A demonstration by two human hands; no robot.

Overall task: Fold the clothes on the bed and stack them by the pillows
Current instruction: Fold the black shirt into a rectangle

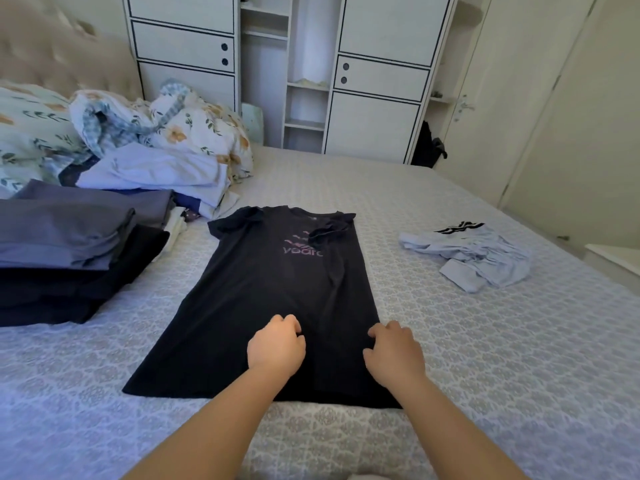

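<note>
A black T-shirt (277, 296) with a pink print lies flat on the bed, collar away from me. Its right side is folded inward, with the sleeve lying over the chest. My left hand (277, 344) rests on the lower middle of the shirt, fingers curled and pinching the fabric. At the shirt's folded right edge, my right hand (394, 351) has curled fingers gripping the cloth. A stack of folded grey and dark clothes (69, 244) sits at the left, near the floral pillows (27, 133). A crumpled light blue garment (478, 258) lies to the right.
Folded white and lilac clothes (156, 171) lie beside a crumpled floral duvet (180, 123) at the back left. A white wardrobe (374, 64) stands behind the bed (450, 358). A padded headboard (52, 53) is at the far left, and a door (519, 98) at the right.
</note>
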